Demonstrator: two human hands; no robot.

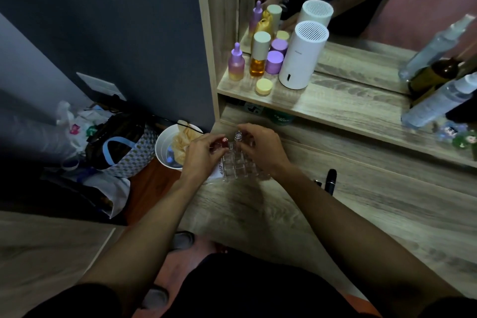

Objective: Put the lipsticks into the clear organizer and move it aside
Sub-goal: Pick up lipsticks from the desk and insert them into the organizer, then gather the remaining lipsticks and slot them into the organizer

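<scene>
The clear gridded organizer sits near the left end of the wooden desk. My left hand pinches a red-capped lipstick over the organizer's far left corner. My right hand pinches a clear-capped lipstick right beside it, over the far row. Both lipsticks stand roughly upright; whether they rest in cells is hidden by my fingers. A black lipstick lies on the desk to the right of my right wrist.
A raised shelf behind holds purple and amber bottles, a yellow jar and a white cylinder device before a mirror. Spray bottles stand at the right. A white bin and bags sit on the floor left of the desk.
</scene>
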